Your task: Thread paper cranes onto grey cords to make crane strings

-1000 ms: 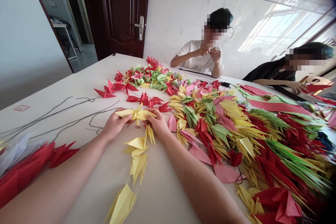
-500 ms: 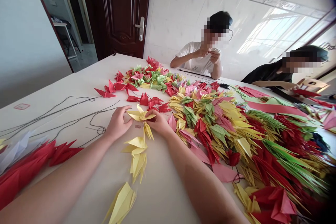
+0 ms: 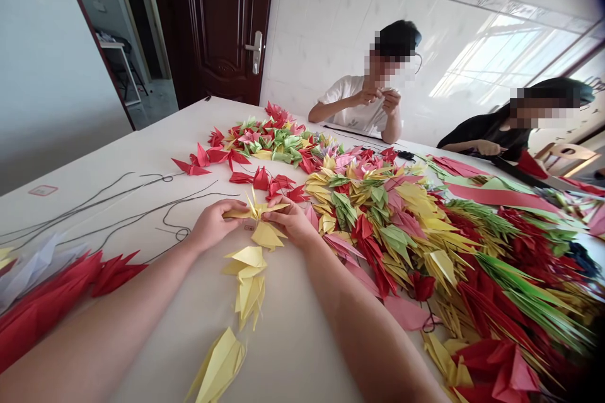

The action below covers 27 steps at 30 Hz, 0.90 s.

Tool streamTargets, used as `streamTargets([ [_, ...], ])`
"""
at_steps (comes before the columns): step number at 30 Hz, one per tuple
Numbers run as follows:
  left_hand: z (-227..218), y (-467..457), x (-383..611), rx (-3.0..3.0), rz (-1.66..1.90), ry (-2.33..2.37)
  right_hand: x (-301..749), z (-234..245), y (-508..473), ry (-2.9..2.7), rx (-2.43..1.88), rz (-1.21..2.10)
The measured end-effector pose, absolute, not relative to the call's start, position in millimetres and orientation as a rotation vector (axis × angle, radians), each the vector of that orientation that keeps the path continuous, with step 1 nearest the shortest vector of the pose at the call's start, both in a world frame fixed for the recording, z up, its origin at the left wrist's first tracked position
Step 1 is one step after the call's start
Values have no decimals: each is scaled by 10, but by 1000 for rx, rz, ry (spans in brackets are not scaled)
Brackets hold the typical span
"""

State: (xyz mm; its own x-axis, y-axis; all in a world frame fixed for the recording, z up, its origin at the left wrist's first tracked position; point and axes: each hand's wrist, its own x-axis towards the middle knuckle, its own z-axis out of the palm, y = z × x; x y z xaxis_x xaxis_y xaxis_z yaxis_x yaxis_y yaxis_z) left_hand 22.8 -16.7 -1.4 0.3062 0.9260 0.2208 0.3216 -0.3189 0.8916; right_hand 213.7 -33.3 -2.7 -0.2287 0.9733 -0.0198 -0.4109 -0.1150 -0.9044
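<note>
- The left hand (image 3: 215, 223) is pinching one wing of a yellow paper crane (image 3: 256, 209) between thumb and fingers.
- The right hand (image 3: 293, 220) is pinching the crane's opposite wing the same way; the fingers underneath are partly hidden.
- The crane itself is sitting between the two hands, its thin points rising from the middle.
- The step in hand looks like spreading and shaping the wings; going on from here would probably call for an even, gentle pull on both sides, since thin paper could tear.
- Just on the crane's near side, a second yellow piece (image 3: 267, 236) is hanging under the right hand; whether it is joined to the crane, I cannot tell.
- Nearer the wearer than the crane, more yellow pieces (image 3: 250, 296) are lying in a line.
- Left of the crane, dark cords (image 3: 142, 217) are trailing across the table (image 3: 293, 340).
- Just beyond the crane, red folded pieces (image 3: 259, 179) are resting.
- Right of the crane, a mixed heap (image 3: 392, 220) is spreading widely.
- Farther beyond the crane, a white-shirted co-worker (image 3: 352, 101) is holding both hands raised.
</note>
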Motion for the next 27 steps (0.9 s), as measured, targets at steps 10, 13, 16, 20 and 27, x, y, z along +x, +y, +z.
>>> streamTargets([
  [10,71,-165,144,1672,932,1071,2139,-57,-306,-898,-789,1495],
  [13,58,-146,128,1643,997,1106,2145,-80,-270,-879,-779,1482],
  [16,44,-131,139,1598,1108,1193,2122,-93,-248,-866,-817,1439],
  [20,41,-134,172,1507,1170,1284,2084,-84,-248,-893,-871,1333],
  [27,-50,-84,151,1384,1181,1298,2068,-115,-211,-927,-966,1325],
])
